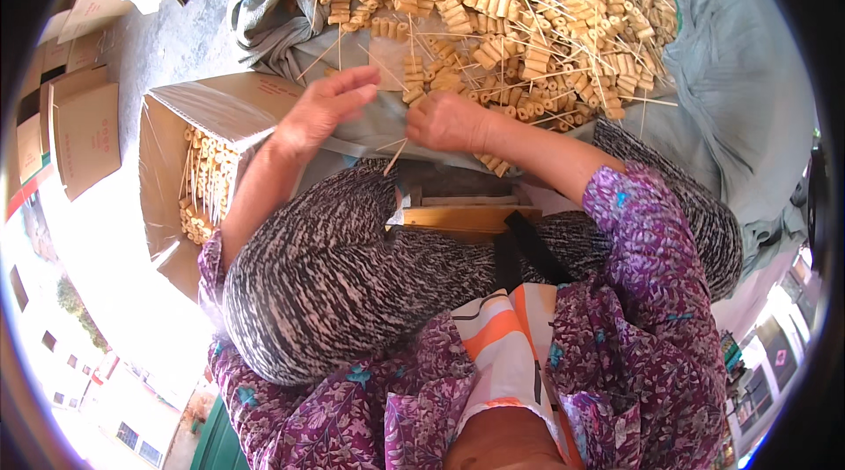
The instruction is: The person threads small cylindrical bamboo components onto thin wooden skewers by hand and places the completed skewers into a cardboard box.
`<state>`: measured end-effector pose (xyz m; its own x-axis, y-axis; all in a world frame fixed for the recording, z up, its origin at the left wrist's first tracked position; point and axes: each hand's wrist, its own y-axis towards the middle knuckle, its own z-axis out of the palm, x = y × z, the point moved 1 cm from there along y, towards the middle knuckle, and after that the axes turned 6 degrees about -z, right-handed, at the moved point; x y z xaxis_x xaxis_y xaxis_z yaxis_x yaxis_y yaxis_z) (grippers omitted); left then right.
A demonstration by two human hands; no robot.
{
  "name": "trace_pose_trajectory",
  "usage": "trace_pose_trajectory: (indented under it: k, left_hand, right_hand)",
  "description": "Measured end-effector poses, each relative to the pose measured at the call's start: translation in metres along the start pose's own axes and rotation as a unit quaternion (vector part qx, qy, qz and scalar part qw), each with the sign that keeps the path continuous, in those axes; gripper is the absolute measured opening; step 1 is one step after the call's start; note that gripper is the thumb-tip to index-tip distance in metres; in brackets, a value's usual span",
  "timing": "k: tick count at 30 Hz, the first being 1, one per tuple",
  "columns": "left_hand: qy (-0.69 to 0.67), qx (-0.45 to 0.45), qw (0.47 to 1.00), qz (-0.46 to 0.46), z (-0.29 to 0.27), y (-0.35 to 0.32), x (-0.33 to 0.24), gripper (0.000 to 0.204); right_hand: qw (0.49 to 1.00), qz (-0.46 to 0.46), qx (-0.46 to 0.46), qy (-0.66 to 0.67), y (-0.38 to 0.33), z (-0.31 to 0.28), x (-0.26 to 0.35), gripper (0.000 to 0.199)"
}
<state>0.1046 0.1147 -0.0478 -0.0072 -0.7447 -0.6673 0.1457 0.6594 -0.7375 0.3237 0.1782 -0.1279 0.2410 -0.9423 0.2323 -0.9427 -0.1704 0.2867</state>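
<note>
My left hand (327, 109) is raised beside the open carton, its fingers stretched out and nothing visible in them. My right hand (447, 121) is closed at the near edge of the pile, fingers pressed together; what they hold is hidden. Thin pale sticks (397, 156) show just below its fingertips, over my knee, but I cannot tell whether it grips them. Right above that hand lie tan hollow rolls threaded on sticks (414, 74). A large pile of such skewered rolls (528, 21) spreads across the grey cloth beyond both hands.
An open cardboard carton (163, 193) stands at my left, with stacked skewered rolls (207, 179) inside. More cartons (84, 131) are at the far left. Grey cloth (735, 74) drapes on the right. A wooden piece (466, 218) lies between my legs, near a black strap (534, 250).
</note>
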Motion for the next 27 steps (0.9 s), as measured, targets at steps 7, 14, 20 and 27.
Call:
trace_pose_trajectory:
  k: [7, 14, 20, 27]
  left_hand:
    - [-0.36, -0.038, 0.913, -0.189, 0.007, 0.049, 0.071, 0.058]
    - [-0.504, 0.088, 0.858, -0.048, 0.016, 0.064, 0.07, 0.027]
    - [-0.52, -0.082, 0.85, 0.002, -0.003, 0.056, 0.078, 0.025]
    - [-0.507, -0.09, 0.857, -0.002, 0.009, 0.058, 0.077, 0.032]
  right_hand:
    - [0.996, -0.062, -0.062, 0.003, 0.04, -0.041, 0.018, 0.013]
    - [0.992, -0.096, -0.07, 0.052, 0.053, -0.036, 0.008, 0.01]
    - [0.951, 0.289, -0.044, 0.105, 0.032, -0.026, -0.036, 0.017]
    - [0.513, 0.63, -0.115, 0.571, 0.025, 0.009, -0.09, 0.029]
